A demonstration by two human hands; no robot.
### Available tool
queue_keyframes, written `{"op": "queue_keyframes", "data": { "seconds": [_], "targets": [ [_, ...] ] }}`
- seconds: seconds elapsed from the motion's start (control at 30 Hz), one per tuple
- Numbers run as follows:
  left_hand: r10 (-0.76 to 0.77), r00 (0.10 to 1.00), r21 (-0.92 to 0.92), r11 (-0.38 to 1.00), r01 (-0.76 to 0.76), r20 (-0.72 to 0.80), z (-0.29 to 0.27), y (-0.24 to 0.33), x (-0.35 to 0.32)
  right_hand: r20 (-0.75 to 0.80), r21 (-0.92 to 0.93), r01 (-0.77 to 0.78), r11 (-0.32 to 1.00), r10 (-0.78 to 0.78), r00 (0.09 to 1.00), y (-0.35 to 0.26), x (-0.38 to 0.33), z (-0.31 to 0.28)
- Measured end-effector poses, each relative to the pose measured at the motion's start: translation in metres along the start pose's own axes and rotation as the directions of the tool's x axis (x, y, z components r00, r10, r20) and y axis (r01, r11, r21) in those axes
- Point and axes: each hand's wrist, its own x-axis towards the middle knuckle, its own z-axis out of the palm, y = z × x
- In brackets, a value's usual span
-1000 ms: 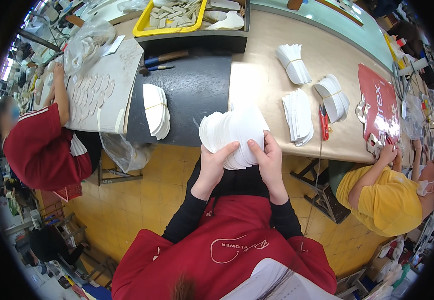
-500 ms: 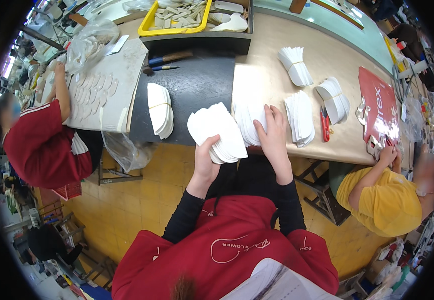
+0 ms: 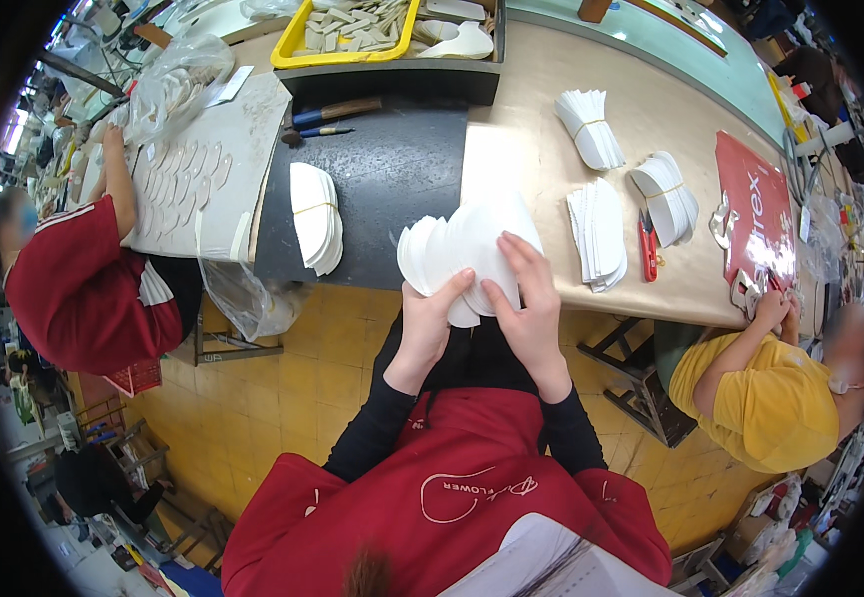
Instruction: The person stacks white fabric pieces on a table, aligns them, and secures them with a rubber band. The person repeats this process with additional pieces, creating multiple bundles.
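Over the table's near edge, both hands hold a fanned stack of white insole-shaped sheets (image 3: pixel 467 244). My left hand (image 3: pixel 430 320) grips its lower left part, thumb on top and the other fingers hidden beneath. My right hand (image 3: pixel 531 308) is closed on the right part, thumb and fingers lying over the top sheet. To the right of my hands lies another white stack (image 3: pixel 598 239), with a red-handled cutter (image 3: pixel 648 251) beside it. Banded white bundles lie farther right (image 3: pixel 666 204) and behind (image 3: pixel 589 134). One more banded bundle (image 3: pixel 316 221) rests at the left.
A black mat (image 3: pixel 392 169) carries a hammer (image 3: pixel 337 112) and a blue-handled brush (image 3: pixel 322 131). Behind it stands a dark box with a yellow tray (image 3: pixel 288 58) of small pieces. A person in maroon (image 3: pixel 103 289) works at left, another in yellow (image 3: pixel 760 398) at right.
My right hand has lifted the white sheets from the table and brought them against the stack in my left hand. My left hand has shifted slightly right.
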Motion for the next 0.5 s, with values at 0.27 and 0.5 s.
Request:
{"op": "queue_keyframes", "data": {
  "seconds": [0.27,0.5],
  "targets": [
    [-0.152,0.978,-0.123,0.978,0.169,0.141,-0.0041,-0.0022,-0.0043,0.180,0.011,-0.040,0.999,0.038,0.983,-0.0067,-0.0045,0.0066],
    [-0.115,0.985,-0.128,0.983,0.132,0.127,-0.0025,-0.0026,-0.0049,0.179,0.056,-0.081,0.995,0.070,0.981,-0.0096,-0.0046,0.0019]
  ]
}}
